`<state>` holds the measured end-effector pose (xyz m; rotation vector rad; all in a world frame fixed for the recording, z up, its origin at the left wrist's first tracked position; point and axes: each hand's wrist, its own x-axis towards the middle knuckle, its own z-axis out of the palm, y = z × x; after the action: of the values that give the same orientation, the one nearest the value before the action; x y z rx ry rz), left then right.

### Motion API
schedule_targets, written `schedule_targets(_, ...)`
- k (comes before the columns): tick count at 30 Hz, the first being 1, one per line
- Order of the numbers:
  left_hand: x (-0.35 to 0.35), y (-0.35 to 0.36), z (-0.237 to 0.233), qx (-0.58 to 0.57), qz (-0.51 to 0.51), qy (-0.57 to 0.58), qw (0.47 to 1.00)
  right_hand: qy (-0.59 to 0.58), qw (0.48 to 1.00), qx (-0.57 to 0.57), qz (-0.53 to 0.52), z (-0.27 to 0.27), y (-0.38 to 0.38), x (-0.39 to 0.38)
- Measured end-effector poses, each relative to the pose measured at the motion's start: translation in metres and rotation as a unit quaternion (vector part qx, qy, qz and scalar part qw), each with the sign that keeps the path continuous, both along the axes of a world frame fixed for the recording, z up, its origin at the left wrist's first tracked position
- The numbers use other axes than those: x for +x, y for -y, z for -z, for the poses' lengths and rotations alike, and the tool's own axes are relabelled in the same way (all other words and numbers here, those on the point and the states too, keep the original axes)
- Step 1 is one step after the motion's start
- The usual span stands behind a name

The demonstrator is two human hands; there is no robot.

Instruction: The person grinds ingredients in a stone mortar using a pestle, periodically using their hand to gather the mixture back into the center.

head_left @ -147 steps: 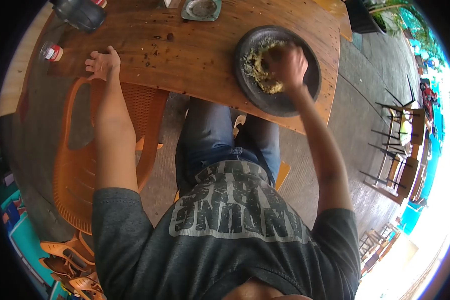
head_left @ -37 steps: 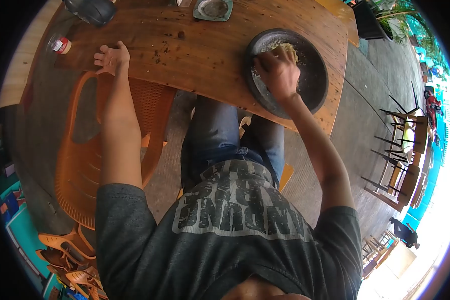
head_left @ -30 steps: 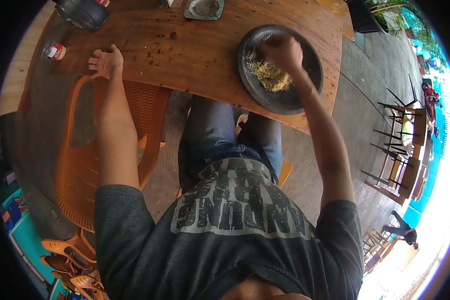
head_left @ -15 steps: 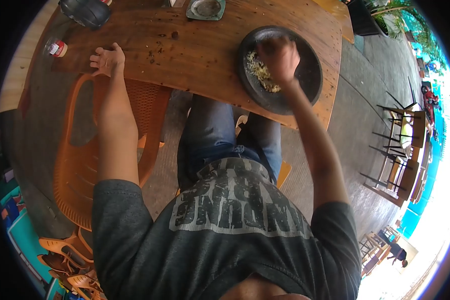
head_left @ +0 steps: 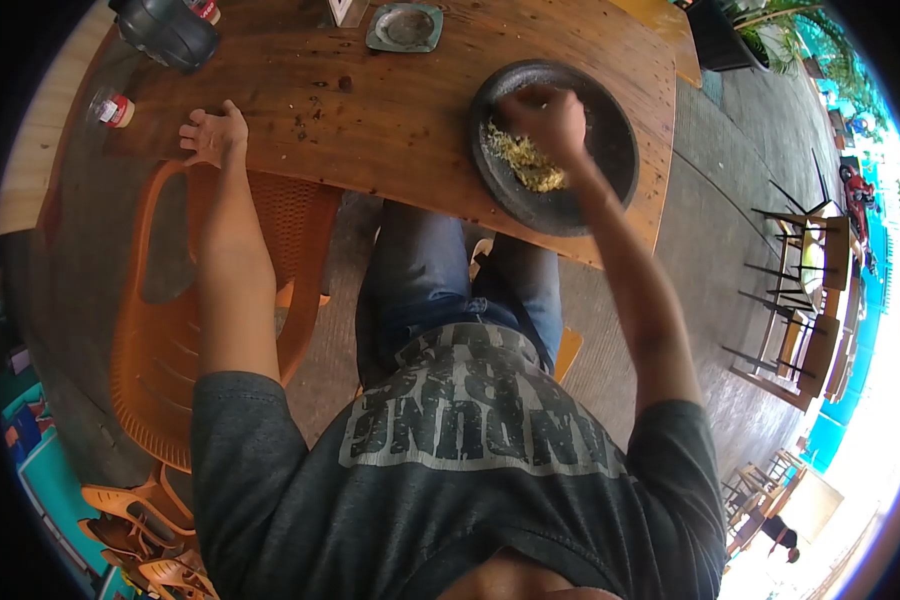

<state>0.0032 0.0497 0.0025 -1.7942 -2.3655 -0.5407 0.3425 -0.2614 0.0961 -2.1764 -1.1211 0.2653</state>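
Note:
My right hand [head_left: 560, 122] is over a wide, dark stone mortar [head_left: 610, 165], its fingers closed round a dark brown pestle [head_left: 520, 103] that is blurred by motion. Crushed yellowish food [head_left: 530, 165] lies in the mortar, below and to the left of that hand. At the table's near edge, beside the top of an orange chair, my left hand [head_left: 213, 137] rests open with its fingers apart and nothing in them.
On the wooden table [head_left: 390, 120] are a square glass ashtray [head_left: 405, 27], a small jar with a red label [head_left: 113, 108] and a dark jug-like container [head_left: 170, 35]. An orange plastic chair [head_left: 155, 350] stands at the left. Stacked wooden furniture [head_left: 810, 300] is farther right.
My right hand has shifted slightly left and down within the mortar, showing more of the crushed food. The whole view has tilted a little; my left hand stays in place.

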Motion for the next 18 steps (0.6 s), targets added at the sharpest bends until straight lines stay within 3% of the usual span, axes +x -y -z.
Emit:
schedule_targets(2, -0.002, 0.002, 0.003, -0.004, -0.009, -0.006, 1.0, 0.261, 0.959, 0.105, -0.028, 0.012, 0.01, -0.036)
schedule_targets(5, 0.002, 0.005, -0.003, -0.031, -0.003, -0.008, 0.999, 0.276, 0.957, 0.085, 0.03, 0.022, -0.001, -0.001)
schedule_targets(6, 0.001, 0.006, -0.005, -0.038, 0.0, -0.001, 0.999, 0.106, 0.991, 0.054, 0.061, 0.011, -0.006, 0.008)
schedule_targets(9, -0.001, 0.002, -0.001, -0.013, 0.001, -0.005, 1.0, -0.059, 0.998, -0.022, 0.032, 0.005, 0.001, 0.008)
schedule_targets(10, -0.002, 0.001, 0.002, 0.002, 0.0, -0.01, 1.0, -0.008, 1.0, -0.001, 0.017, 0.01, 0.009, -0.012)
schedule_targets(11, 0.0, 0.0, 0.001, -0.007, -0.007, -0.009, 1.0, 0.203, 0.978, 0.043, -0.038, 0.006, 0.016, -0.034)
schedule_targets(13, 0.001, 0.003, -0.004, -0.028, -0.012, -0.017, 0.999, 0.24, 0.964, 0.103, -0.045, 0.02, 0.02, -0.029)
schedule_targets(15, 0.0, 0.005, -0.004, -0.047, -0.003, -0.005, 0.999, 0.278, 0.958, 0.065, 0.0, 0.019, 0.008, 0.003)
schedule_targets(18, -0.004, 0.005, 0.0, -0.018, 0.004, 0.0, 1.0, -0.037, 0.994, -0.088, 0.049, -0.013, 0.001, 0.022)
